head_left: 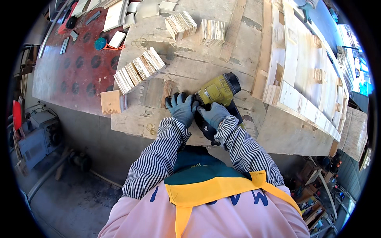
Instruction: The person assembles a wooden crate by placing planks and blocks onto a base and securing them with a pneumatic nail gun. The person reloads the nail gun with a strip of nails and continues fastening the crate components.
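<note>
Two hands: your left hand (182,108) spread at eight o'clock beside the yellow nail gun (215,90), right hand (216,115) touching it at six, closure unclear.

Large dark-blue capital letters (260,197), across a pink top (242,222), partly covered by a yellow-edged apron (210,189)

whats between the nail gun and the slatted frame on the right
In the head view, only bare, worn tabletop lies between the nail gun and frame.
</note>
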A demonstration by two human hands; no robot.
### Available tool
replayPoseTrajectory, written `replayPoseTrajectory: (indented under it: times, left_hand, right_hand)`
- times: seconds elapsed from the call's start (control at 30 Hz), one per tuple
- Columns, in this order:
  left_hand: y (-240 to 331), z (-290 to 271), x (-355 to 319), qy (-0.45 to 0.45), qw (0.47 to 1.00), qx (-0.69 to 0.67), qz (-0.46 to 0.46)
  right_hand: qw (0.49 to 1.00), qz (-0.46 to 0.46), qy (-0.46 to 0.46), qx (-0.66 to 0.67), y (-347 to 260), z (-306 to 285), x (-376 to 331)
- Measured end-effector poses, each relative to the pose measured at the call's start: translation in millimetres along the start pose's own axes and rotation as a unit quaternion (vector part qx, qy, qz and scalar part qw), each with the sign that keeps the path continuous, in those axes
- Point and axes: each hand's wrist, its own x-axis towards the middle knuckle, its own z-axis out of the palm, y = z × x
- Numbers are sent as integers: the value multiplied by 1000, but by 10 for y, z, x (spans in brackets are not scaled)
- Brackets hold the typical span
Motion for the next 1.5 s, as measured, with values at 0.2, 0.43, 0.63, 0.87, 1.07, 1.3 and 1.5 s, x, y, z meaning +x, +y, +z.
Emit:
replayPoseTrajectory:
  times: [0.2, 0.43, 0.63, 0.87, 1.07, 1.3, 1.5]
  left_hand:
    - [-326, -105, -32, 26, 986, -146, 79]
    - [-152, -207, -306, 60, 978, -75, 188]
    - [-193, -104, -282, 77, 984, -12, 159]
    - [73, -224, -349, 78, 974, 28, 211]
    - [-210, -69, -91, 113, 977, -12, 178]
    - [-248, -226, 89, 143, 930, -333, -66]
    - [-428, 280, -635, 126, 873, -469, -42]
  right_hand:
    - [979, -112, 24, 167, 600, 10, -11]
    - [951, -216, 201, 92, 816, 404, -581]
    - [857, -199, 178, 440, 1477, 320, -1098]
    - [801, 6, 127, 585, 2638, 687, -1425]
    - [848, -139, 455, 232, 2007, 110, -1669]
    - [950, -228, 178, 118, 1010, 521, -575]
    - [976, -167, 33, 133, 936, 347, -295]
